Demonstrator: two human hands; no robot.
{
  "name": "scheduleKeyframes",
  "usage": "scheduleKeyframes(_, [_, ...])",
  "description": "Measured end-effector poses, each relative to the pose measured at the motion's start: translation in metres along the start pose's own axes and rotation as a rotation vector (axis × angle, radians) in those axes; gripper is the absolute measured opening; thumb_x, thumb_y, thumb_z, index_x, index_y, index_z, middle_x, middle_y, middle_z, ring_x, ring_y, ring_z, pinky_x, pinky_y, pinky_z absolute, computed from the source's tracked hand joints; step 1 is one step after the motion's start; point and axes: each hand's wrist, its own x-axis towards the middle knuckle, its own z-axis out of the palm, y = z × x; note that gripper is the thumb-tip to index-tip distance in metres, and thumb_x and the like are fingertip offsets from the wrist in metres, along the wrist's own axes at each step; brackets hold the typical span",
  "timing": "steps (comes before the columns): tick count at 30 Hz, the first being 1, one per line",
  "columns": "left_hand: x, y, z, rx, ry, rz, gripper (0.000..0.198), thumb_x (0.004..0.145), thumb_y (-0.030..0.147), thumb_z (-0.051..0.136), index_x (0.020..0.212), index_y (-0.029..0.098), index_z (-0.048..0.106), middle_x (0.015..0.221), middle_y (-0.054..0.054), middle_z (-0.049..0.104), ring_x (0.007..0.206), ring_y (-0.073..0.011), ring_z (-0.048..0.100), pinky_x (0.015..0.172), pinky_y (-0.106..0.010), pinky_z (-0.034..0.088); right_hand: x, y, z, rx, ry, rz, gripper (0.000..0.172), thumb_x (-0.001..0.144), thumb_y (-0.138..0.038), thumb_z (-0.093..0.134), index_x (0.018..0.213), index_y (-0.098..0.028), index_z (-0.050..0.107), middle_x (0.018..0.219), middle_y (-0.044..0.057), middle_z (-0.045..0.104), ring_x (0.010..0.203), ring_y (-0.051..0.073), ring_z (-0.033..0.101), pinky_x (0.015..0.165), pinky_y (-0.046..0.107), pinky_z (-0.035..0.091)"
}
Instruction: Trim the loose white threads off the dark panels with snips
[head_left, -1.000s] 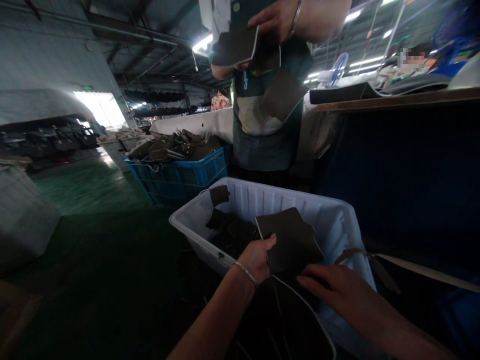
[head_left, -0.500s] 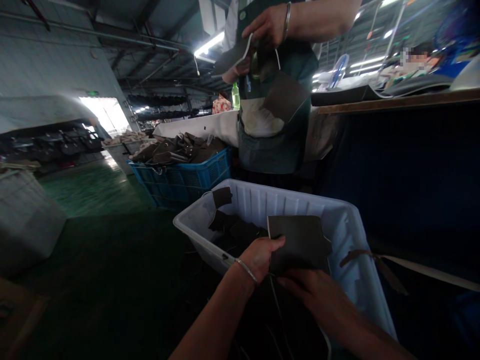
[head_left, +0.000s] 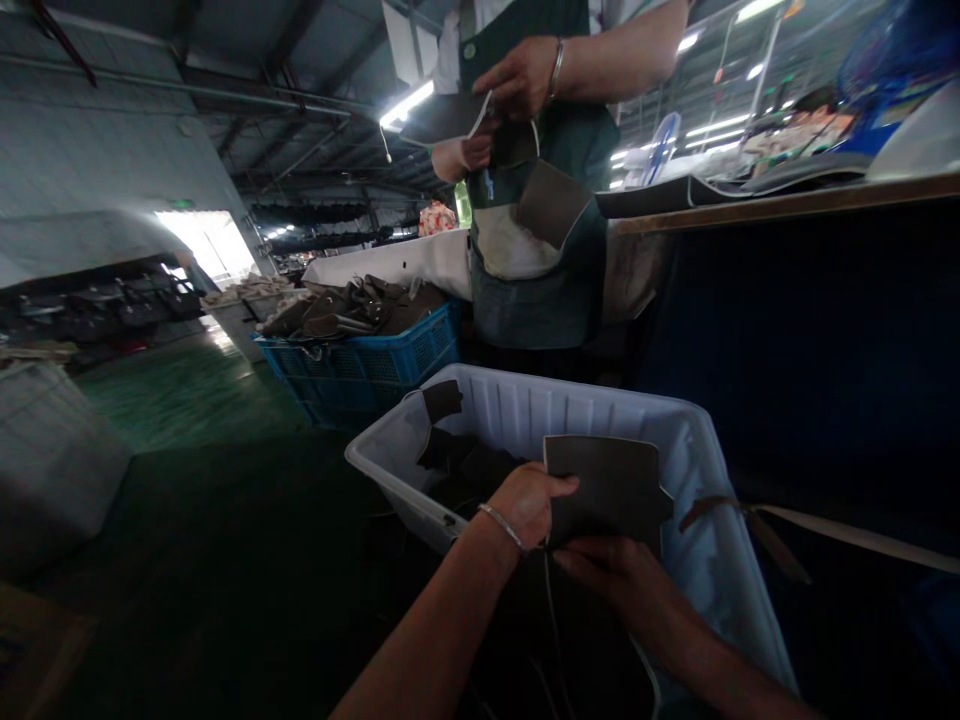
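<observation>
A dark, flat panel with pale cut edges (head_left: 607, 490), perhaps leather or a similar sheet, stands raised over the near part of a white plastic tub (head_left: 570, 395). My left hand (head_left: 529, 500), with a bracelet at the wrist, is closed on the panel's left edge, thumb lying across its face. Lower down, my right hand (head_left: 615, 570) pinches at the panel's bottom, where it meets more dark material with a pale edge (head_left: 592, 640) hanging below. Some of the right fingers are hidden. Dark pieces (head_left: 465, 460) lie deeper inside the tub.
Across the tub stands a person in a green apron (head_left: 540, 310), holding similar dark pieces. A blue crate (head_left: 360, 365) heaped with dark parts is at the left. A table (head_left: 787, 205) borders the right. A brown strap (head_left: 720, 505) crosses the tub's right rim.
The panel and both my hands have shifted slightly right in the picture, the hold unchanged. The camera view has moved a little. The other person's hands still hold their pieces.
</observation>
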Motion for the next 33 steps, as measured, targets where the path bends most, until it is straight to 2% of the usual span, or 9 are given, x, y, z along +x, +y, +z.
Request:
scheduleKeyframes(5, [0.021, -0.008, 0.001, 0.016, 0.009, -0.09, 0.017, 0.064, 0.004, 0.057, 0.077, 0.006, 0.067, 0.063, -0.007, 0.066, 0.065, -0.0199, 0.064, 0.082, -0.038, 0.048, 0.003, 0.015, -0.006, 0.103, -0.014, 0.046, 0.042, 0.082, -0.05, 0.05, 0.069, -0.013, 0.061, 0.06, -0.001, 0.047, 0.055, 0.011, 0.04, 0.052, 0.024, 0.026])
scheduleKeyframes(10, [0.053, -0.022, -0.007, 0.059, 0.031, -0.207, 0.016, 0.067, 0.001, 0.056, 0.08, 0.004, 0.066, 0.059, -0.008, 0.065, 0.065, -0.0209, 0.065, 0.079, -0.038, 0.048, 0.006, 0.028, -0.008, 0.268, -0.042, 0.115, 0.041, 0.078, -0.051, 0.055, 0.074, -0.012, 0.066, 0.065, 0.002, 0.058, 0.059, 0.013, 0.049, 0.056, 0.024, 0.034])
scheduleKeyframes(13, [0.068, -0.029, -0.01, 0.09, 0.042, -0.257, 0.018, 0.071, -0.001, 0.05, 0.08, 0.003, 0.065, 0.056, -0.007, 0.063, 0.062, -0.0196, 0.064, 0.076, -0.036, 0.048, 0.006, 0.031, -0.007, 0.264, -0.017, 0.137, 0.042, 0.078, -0.052, 0.054, 0.075, -0.013, 0.068, 0.067, 0.003, 0.06, 0.06, 0.014, 0.051, 0.057, 0.025, 0.034])
scheduleKeyframes(18, [0.075, -0.031, -0.001, 0.118, -0.023, -0.228, 0.021, 0.077, 0.002, 0.045, 0.085, 0.004, 0.064, 0.063, -0.008, 0.065, 0.065, -0.0177, 0.064, 0.079, -0.034, 0.048, 0.005, 0.033, -0.004, 0.106, 0.027, 0.174, 0.041, 0.08, -0.051, 0.051, 0.074, -0.014, 0.067, 0.052, -0.002, 0.046, 0.049, 0.01, 0.038, 0.049, 0.025, 0.024])
scheduleKeyframes(22, [0.077, -0.03, -0.001, 0.158, -0.026, -0.156, 0.019, 0.078, 0.006, 0.05, 0.09, 0.004, 0.064, 0.074, -0.011, 0.067, 0.069, -0.018, 0.064, 0.079, -0.034, 0.048, -0.002, 0.033, -0.003, 0.045, 0.035, 0.084, 0.041, 0.084, -0.051, 0.046, 0.081, -0.014, 0.063, 0.075, 0.004, 0.061, 0.07, 0.016, 0.055, 0.063, 0.028, 0.038])
scheduleKeyframes(25, [0.081, -0.033, -0.015, 0.243, 0.012, -0.096, 0.024, 0.08, 0.011, 0.053, 0.102, 0.007, 0.062, 0.079, -0.009, 0.067, 0.073, -0.0178, 0.062, 0.081, -0.033, 0.047, -0.009, 0.035, -0.004, -0.104, 0.027, 0.111, 0.041, 0.084, -0.052, 0.046, 0.09, -0.015, 0.061, 0.087, 0.007, 0.065, 0.081, 0.021, 0.059, 0.071, 0.032, 0.041])
scheduleKeyframes(29, [0.067, -0.026, -0.04, 0.436, 0.114, -0.042, 0.054, 0.068, 0.01, 0.071, 0.119, 0.015, 0.054, 0.08, -0.001, 0.066, 0.083, -0.0164, 0.059, 0.084, -0.026, 0.042, -0.016, 0.044, -0.008, -0.207, 0.02, 0.142, 0.03, 0.085, -0.041, 0.045, 0.093, -0.016, 0.06, 0.092, 0.008, 0.065, 0.085, 0.022, 0.06, 0.075, 0.035, 0.042])
scheduleKeyframes(31, [0.042, -0.017, -0.054, 0.529, 0.103, -0.049, 0.042, 0.069, 0.011, 0.07, 0.11, 0.015, 0.06, 0.075, -0.001, 0.065, 0.077, -0.0135, 0.058, 0.078, -0.021, 0.041, -0.02, 0.049, -0.009, -0.195, 0.042, 0.131, 0.029, 0.085, -0.041, 0.045, 0.095, -0.018, 0.06, 0.093, 0.007, 0.066, 0.086, 0.022, 0.06, 0.076, 0.035, 0.042])
scheduleKeyframes(33, [0.006, -0.012, -0.073, 0.607, -0.017, -0.134, 0.017, 0.072, 0.02, 0.068, 0.086, 0.011, 0.068, 0.069, -0.004, 0.064, 0.063, -0.0131, 0.056, 0.064, -0.022, 0.041, -0.023, 0.051, -0.009, -0.17, 0.065, 0.097, 0.031, 0.086, -0.045, 0.045, 0.094, -0.019, 0.061, 0.091, 0.006, 0.066, 0.084, 0.021, 0.06, 0.073, 0.034, 0.043])
